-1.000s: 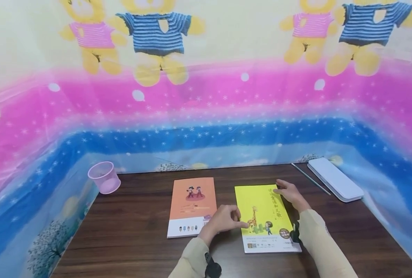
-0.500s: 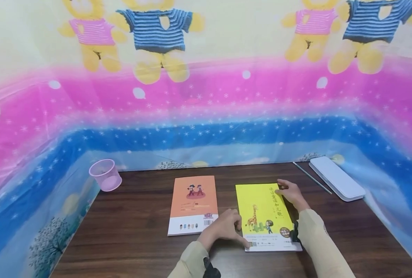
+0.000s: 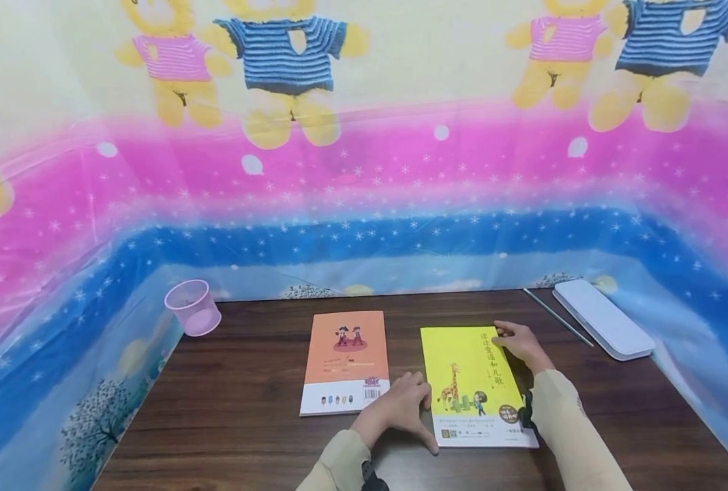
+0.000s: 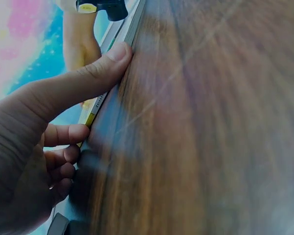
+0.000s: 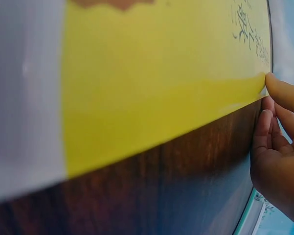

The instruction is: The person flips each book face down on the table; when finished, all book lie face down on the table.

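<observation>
A yellow book (image 3: 471,382) with a giraffe on its cover lies flat on the dark wooden table (image 3: 247,436). At its lower left corner is the thumb of my left hand (image 3: 397,406), stretched out, while the other fingers bend loosely beside the left edge. The left wrist view shows that thumb (image 4: 83,81) at table level by the book's edge. My right hand (image 3: 523,344) pinches the upper right corner. In the right wrist view, its thumb (image 5: 283,93) is on the cover's edge and the fingers (image 5: 269,129) curl below it.
An orange and white book (image 3: 345,361) lies to the left, partly behind my left hand. A pink cup (image 3: 193,310) stands at the back left. At the back right are a thin stick (image 3: 557,317) and a white case (image 3: 603,319). A printed cloth (image 3: 352,170) surrounds the table.
My left thumb has slid off the yellow cover, down to its lower left corner. The right hand stays at the upper right corner, and the book lies nearly as before. The view has shifted slightly.
</observation>
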`<action>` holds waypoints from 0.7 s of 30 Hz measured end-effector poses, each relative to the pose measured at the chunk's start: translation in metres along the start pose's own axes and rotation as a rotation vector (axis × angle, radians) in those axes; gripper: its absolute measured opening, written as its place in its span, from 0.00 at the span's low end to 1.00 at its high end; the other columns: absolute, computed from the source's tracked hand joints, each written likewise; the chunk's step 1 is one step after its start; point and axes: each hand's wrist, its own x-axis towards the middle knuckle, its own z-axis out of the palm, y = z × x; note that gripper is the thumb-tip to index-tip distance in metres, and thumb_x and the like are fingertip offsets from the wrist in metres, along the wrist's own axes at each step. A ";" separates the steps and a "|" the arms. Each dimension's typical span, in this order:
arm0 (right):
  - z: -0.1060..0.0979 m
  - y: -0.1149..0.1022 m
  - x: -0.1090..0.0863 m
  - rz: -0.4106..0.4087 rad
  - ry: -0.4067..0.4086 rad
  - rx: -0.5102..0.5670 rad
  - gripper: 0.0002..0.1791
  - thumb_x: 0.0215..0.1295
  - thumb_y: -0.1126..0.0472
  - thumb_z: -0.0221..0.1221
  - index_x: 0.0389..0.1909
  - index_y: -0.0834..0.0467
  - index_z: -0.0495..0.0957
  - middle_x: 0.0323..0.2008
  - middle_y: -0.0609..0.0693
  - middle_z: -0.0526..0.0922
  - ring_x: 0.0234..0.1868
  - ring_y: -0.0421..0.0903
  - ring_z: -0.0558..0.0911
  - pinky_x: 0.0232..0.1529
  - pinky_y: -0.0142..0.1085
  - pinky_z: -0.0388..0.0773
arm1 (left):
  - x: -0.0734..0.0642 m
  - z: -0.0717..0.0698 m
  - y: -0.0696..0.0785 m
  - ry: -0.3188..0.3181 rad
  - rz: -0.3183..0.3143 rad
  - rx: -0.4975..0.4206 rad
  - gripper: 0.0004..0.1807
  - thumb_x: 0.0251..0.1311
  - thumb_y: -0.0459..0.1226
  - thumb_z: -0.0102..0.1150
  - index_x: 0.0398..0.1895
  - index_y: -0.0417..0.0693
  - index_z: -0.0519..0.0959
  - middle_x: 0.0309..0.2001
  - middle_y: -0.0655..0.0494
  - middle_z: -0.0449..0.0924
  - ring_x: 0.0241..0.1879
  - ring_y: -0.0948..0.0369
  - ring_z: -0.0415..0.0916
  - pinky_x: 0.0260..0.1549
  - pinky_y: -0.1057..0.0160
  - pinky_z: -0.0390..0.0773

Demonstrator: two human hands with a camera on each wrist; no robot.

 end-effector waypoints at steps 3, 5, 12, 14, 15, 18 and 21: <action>-0.001 -0.002 0.000 0.007 0.000 -0.017 0.31 0.70 0.62 0.53 0.70 0.69 0.59 0.62 0.70 0.67 0.61 0.66 0.68 0.60 0.59 0.69 | -0.001 -0.001 0.000 0.003 0.010 0.003 0.33 0.28 0.59 0.80 0.28 0.54 0.69 0.32 0.67 0.58 0.34 0.69 0.55 0.33 0.74 0.56; -0.001 -0.003 0.000 0.015 0.001 -0.024 0.30 0.71 0.61 0.53 0.70 0.69 0.60 0.62 0.71 0.67 0.60 0.65 0.69 0.59 0.59 0.69 | -0.001 -0.001 -0.001 0.000 0.016 -0.008 0.33 0.29 0.59 0.80 0.28 0.54 0.70 0.32 0.66 0.58 0.34 0.69 0.55 0.34 0.75 0.56; 0.001 -0.006 -0.002 0.049 0.039 -0.041 0.28 0.70 0.63 0.52 0.68 0.70 0.62 0.62 0.73 0.67 0.58 0.66 0.72 0.57 0.57 0.72 | -0.001 -0.003 -0.004 -0.011 -0.011 -0.074 0.30 0.31 0.57 0.80 0.30 0.53 0.73 0.32 0.65 0.65 0.33 0.70 0.58 0.33 0.75 0.60; 0.002 -0.008 -0.002 0.055 0.057 -0.046 0.28 0.70 0.64 0.52 0.68 0.71 0.61 0.61 0.74 0.68 0.56 0.65 0.74 0.55 0.55 0.74 | -0.001 -0.005 -0.004 -0.020 -0.025 -0.112 0.28 0.32 0.55 0.81 0.31 0.52 0.75 0.31 0.66 0.68 0.33 0.70 0.60 0.33 0.75 0.62; 0.002 -0.008 -0.002 0.060 0.067 -0.042 0.28 0.70 0.64 0.52 0.67 0.71 0.61 0.60 0.74 0.68 0.55 0.65 0.74 0.54 0.55 0.74 | -0.001 -0.006 -0.004 -0.023 -0.031 -0.137 0.28 0.33 0.54 0.81 0.32 0.52 0.76 0.31 0.66 0.69 0.32 0.71 0.61 0.33 0.75 0.63; 0.003 -0.009 -0.002 0.073 0.095 -0.017 0.27 0.69 0.65 0.51 0.66 0.71 0.61 0.59 0.73 0.68 0.54 0.64 0.75 0.53 0.53 0.75 | -0.001 -0.009 -0.006 -0.020 -0.041 -0.226 0.26 0.35 0.49 0.81 0.35 0.49 0.79 0.31 0.66 0.71 0.32 0.72 0.64 0.35 0.76 0.67; -0.001 -0.009 -0.003 0.076 0.104 0.019 0.27 0.68 0.66 0.50 0.65 0.72 0.59 0.60 0.73 0.66 0.56 0.65 0.73 0.54 0.55 0.73 | -0.001 -0.008 -0.009 -0.003 -0.053 -0.337 0.26 0.38 0.45 0.80 0.40 0.44 0.80 0.32 0.63 0.74 0.33 0.72 0.67 0.36 0.76 0.69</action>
